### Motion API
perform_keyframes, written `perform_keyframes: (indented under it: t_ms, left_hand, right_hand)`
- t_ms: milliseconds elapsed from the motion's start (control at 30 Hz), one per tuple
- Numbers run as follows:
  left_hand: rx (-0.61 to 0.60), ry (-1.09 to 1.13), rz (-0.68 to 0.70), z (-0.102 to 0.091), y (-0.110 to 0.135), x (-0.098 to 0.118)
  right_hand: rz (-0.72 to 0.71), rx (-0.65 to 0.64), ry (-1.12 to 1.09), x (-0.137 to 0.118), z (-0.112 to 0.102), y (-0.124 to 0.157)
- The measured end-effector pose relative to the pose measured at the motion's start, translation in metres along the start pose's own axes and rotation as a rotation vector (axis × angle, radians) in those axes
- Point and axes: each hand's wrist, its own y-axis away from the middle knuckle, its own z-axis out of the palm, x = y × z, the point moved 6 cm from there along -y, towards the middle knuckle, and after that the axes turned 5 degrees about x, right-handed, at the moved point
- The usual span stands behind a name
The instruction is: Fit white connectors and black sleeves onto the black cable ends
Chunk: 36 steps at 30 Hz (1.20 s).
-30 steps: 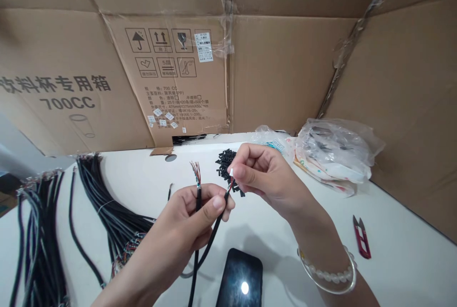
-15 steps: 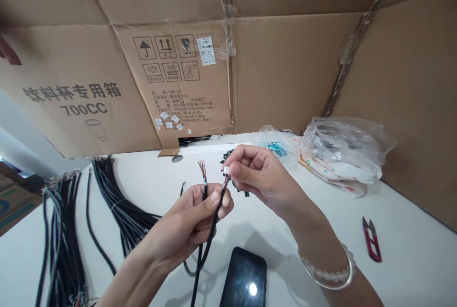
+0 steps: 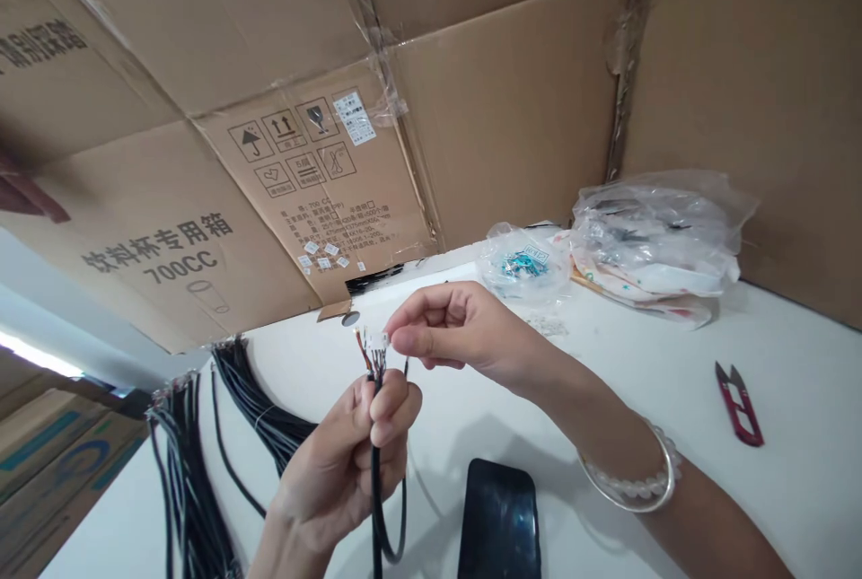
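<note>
Far left, we have a bundle of black cables [image 3: 192, 489] on the white table [image 3: 808, 364]. A second bundle of black cables [image 3: 259, 404] lies just right of it, tied with a thin band. Behind both stands a cardboard carton [image 3: 168, 202] printed 700CC, with its opened flaps forming the far wall.

Left hand [image 3: 343, 462] is clenched around a black cable [image 3: 378, 480], held up off the table. The cable drops below the fist and hangs in a loop. Its end sticks up above the fist as fanned thin wires [image 3: 367, 355] with a small white connector [image 3: 377, 341] among them, so the work piece is in the air between both hands.

Right hand [image 3: 464, 328] is pinched up at the connector. We cannot tell from this view whether it grips it or sits just beside it.

Near side, below the hands, lies a black smartphone [image 3: 498, 521]. Far side, a small transparent bag [image 3: 522, 265] holds blue bits. The right wrist wears a bead bracelet and bangle [image 3: 629, 480]. Farther right is a large transparent plastic bag [image 3: 656, 229] with dark items inside. Red-handled thread snips [image 3: 739, 404] lie on the table near the right edge.
</note>
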Motion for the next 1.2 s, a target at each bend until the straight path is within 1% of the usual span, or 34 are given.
perform_keyframes:
  t_ms: [233, 433, 533, 733, 900, 1100, 1167, 1200]
  left_hand:
    - [0.062, 0.048, 0.004, 0.002, 0.004, 0.002]
    - [0.097, 0.063, 0.019, 0.001, 0.0, 0.005]
    - [0.086, 0.06, 0.017, 0.002, -0.001, 0.005]
    - [0.085, 0.082, -0.003, 0.003, 0.001, 0.003]
    - [0.074, 0.073, -0.011, 0.002, 0.001, 0.002]
    - [0.118, 0.028, 0.03, -0.002, 0.0, 0.003]
    - [0.164, -0.024, 0.072, -0.003, -0.002, 0.006]
    - [0.208, -0.058, 0.098, -0.005, -0.003, 0.007]
  right_hand:
    - [0.033, -0.06, -0.12, 0.002, 0.008, 0.001]
    - [0.101, -0.004, -0.178, 0.006, 0.01, -0.001]
    - [0.109, -0.006, -0.172, 0.008, 0.011, 0.0]
    - [0.042, -0.047, -0.109, 0.007, 0.011, 0.003]
    - [0.048, -0.042, -0.076, 0.006, 0.01, 0.005]
    - [0.087, -0.033, -0.053, 0.009, 0.01, 0.002]
    - [0.096, -0.037, -0.032, 0.011, 0.01, 0.0]
    - [0.09, -0.042, -0.022, 0.01, 0.01, -0.001]
